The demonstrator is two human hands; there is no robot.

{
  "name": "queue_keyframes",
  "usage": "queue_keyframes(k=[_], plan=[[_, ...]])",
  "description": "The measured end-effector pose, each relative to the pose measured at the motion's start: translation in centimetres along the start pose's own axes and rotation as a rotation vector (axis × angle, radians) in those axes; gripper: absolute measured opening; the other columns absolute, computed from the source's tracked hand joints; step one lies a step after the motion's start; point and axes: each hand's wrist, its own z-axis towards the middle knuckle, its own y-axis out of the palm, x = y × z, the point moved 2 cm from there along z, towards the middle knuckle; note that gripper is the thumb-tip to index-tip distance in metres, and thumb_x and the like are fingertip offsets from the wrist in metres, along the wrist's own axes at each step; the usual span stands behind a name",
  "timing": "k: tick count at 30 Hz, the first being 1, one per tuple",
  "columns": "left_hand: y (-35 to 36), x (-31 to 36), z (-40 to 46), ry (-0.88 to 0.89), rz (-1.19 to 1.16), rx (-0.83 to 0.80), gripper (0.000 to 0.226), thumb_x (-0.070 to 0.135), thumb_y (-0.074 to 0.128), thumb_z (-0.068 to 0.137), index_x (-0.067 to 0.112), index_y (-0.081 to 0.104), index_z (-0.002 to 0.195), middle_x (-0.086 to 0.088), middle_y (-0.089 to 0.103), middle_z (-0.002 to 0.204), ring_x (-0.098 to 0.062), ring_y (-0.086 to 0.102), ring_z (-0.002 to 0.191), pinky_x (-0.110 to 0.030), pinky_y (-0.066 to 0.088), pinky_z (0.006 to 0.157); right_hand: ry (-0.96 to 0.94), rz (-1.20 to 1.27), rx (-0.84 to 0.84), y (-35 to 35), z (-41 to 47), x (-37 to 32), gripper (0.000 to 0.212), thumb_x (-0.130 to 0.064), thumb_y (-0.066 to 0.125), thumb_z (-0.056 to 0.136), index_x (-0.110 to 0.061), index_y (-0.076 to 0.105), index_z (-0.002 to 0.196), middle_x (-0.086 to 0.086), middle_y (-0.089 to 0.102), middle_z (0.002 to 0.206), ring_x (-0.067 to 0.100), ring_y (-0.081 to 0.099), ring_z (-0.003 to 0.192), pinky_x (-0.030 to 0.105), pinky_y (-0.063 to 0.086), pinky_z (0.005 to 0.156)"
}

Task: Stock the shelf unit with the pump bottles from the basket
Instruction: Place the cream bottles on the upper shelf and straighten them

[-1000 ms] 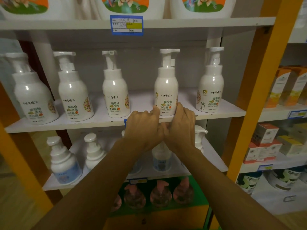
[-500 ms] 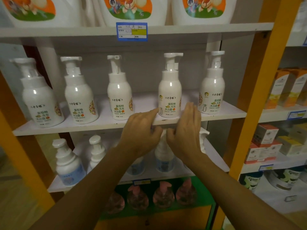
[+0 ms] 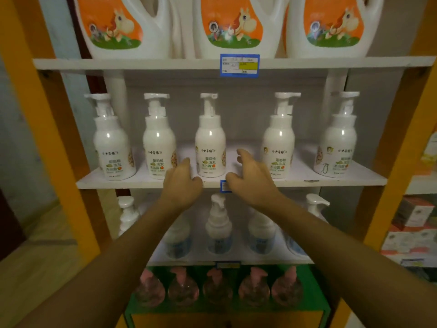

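Observation:
Several white pump bottles stand in a row on the white middle shelf (image 3: 331,179). My left hand (image 3: 182,183) and my right hand (image 3: 251,179) reach to either side of the middle bottle (image 3: 210,143), near its base. Both hands have loose fingers and hold nothing. The left fingertips lie close to the bottle's left side; the right hand is a little apart from it. A wider gap lies between this bottle and the bottle to its right (image 3: 279,143). The basket is out of view.
Large white jugs (image 3: 233,24) with orange labels fill the shelf above. Smaller white pump bottles (image 3: 218,223) stand on the shelf below, and pink-capped clear bottles (image 3: 182,287) sit lower still. Orange uprights (image 3: 47,129) frame the unit. Boxed goods (image 3: 411,216) sit on the right.
Both hands have left the second bottle from the right, moved left along the shelf edge and spread apart around the middle bottle. The view has shifted left and down.

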Motion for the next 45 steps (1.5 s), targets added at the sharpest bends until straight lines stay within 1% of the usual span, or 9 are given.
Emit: queue_keyframes(k=[4, 9, 11, 14, 18, 24, 31, 37, 45], plan=[[0.7, 0.3, 0.5, 0.011, -0.062, -0.086, 0.037, 0.018, 0.049, 0.077, 0.024, 0.055, 0.113, -0.002, 0.065, 0.117, -0.026, 0.058, 0.110, -0.051, 0.043, 0.099, 0.062, 0.050, -0.021, 0.1, 0.4, 0.8, 0.066, -0.025, 0.054, 0.090, -0.014, 0.022, 0.148, 0.013, 0.050, 0.138, 0.015, 0.051, 0.103, 0.025, 0.043, 0.081], [1.5, -0.1, 0.9, 0.055, 0.004, -0.019, 0.033, 0.014, 0.047, 0.084, 0.024, 0.054, 0.115, 0.000, 0.065, 0.116, -0.025, 0.054, 0.111, -0.045, 0.037, 0.102, -0.006, -0.003, -0.011, 0.5, 0.3, 0.8, 0.054, -0.024, 0.054, 0.089, -0.012, 0.037, 0.140, 0.011, 0.059, 0.126, 0.022, 0.059, 0.104, 0.027, 0.047, 0.079], [1.7, 0.3, 0.7, 0.078, 0.021, -0.017, 0.038, 0.011, 0.045, 0.085, 0.024, 0.053, 0.119, 0.002, 0.064, 0.119, -0.023, 0.052, 0.113, -0.036, 0.030, 0.098, -0.030, 0.001, 0.011, 0.7, 0.3, 0.8, 0.047, -0.026, 0.055, 0.084, -0.015, 0.048, 0.129, 0.008, 0.065, 0.116, 0.023, 0.065, 0.097, 0.034, 0.056, 0.079], [1.9, 0.7, 0.6, 0.101, 0.027, -0.017, 0.042, 0.009, 0.044, 0.085, 0.025, 0.052, 0.123, 0.003, 0.063, 0.122, -0.022, 0.050, 0.116, -0.035, 0.023, 0.090, -0.024, 0.017, 0.034, 0.7, 0.4, 1.0, 0.045, -0.029, 0.056, 0.076, -0.018, 0.052, 0.119, 0.004, 0.069, 0.110, 0.021, 0.067, 0.091, 0.042, 0.059, 0.076], [2.2, 0.7, 0.6, 0.123, 0.044, -0.027, 0.045, 0.009, 0.042, 0.086, 0.025, 0.048, 0.128, 0.002, 0.062, 0.125, -0.022, 0.050, 0.116, -0.037, 0.024, 0.096, 0.001, 0.026, 0.057, 0.8, 0.3, 1.4, 0.046, -0.028, 0.059, 0.077, -0.018, 0.051, 0.121, 0.003, 0.068, 0.114, 0.020, 0.067, 0.095, 0.041, 0.059, 0.078], [2.8, 1.2, 0.5, 0.147, 0.066, -0.050, 0.050, 0.010, 0.039, 0.086, 0.028, 0.042, 0.133, 0.000, 0.059, 0.130, -0.023, 0.047, 0.119, -0.040, 0.022, 0.099, 0.007, -0.007, 0.115, 1.1, 0.4, 2.5, 0.059, -0.048, 0.048, 0.064, -0.028, 0.048, 0.120, 0.001, 0.068, 0.111, 0.020, 0.065, 0.096, 0.040, 0.058, 0.078], [3.8, 1.1, 0.9, 0.141, 0.091, -0.084, 0.060, 0.025, 0.031, 0.074, 0.034, 0.038, 0.133, -0.004, 0.059, 0.123, -0.025, 0.047, 0.114, -0.038, 0.022, 0.089, -0.011, -0.045, 0.149, 0.8, 0.5, 3.3, 0.053, -0.042, 0.051, 0.067, -0.024, 0.048, 0.118, -0.001, 0.069, 0.105, 0.018, 0.065, 0.093, 0.038, 0.058, 0.075], [4.0, 0.8, 0.8, 0.157, 0.104, -0.044, 0.055, 0.018, 0.038, 0.087, 0.035, 0.032, 0.139, -0.003, 0.058, 0.123, -0.023, 0.047, 0.113, -0.039, 0.024, 0.097, -0.036, -0.067, 0.143, 1.0, 0.7, 3.4, 0.055, -0.041, 0.051, 0.069, -0.020, 0.047, 0.119, 0.000, 0.068, 0.108, 0.019, 0.063, 0.097, 0.040, 0.057, 0.078], [4.1, 0.7, 0.7, 0.159, 0.105, -0.055, 0.060, 0.023, 0.036, 0.083, 0.036, 0.029, 0.141, -0.002, 0.059, 0.123, -0.022, 0.048, 0.112, -0.039, 0.023, 0.097, -0.043, -0.074, 0.171, 1.4, 1.1, 3.9, 0.061, -0.043, 0.050, 0.067, -0.020, 0.046, 0.123, 0.001, 0.068, 0.110, 0.020, 0.062, 0.100, 0.040, 0.054, 0.083]])
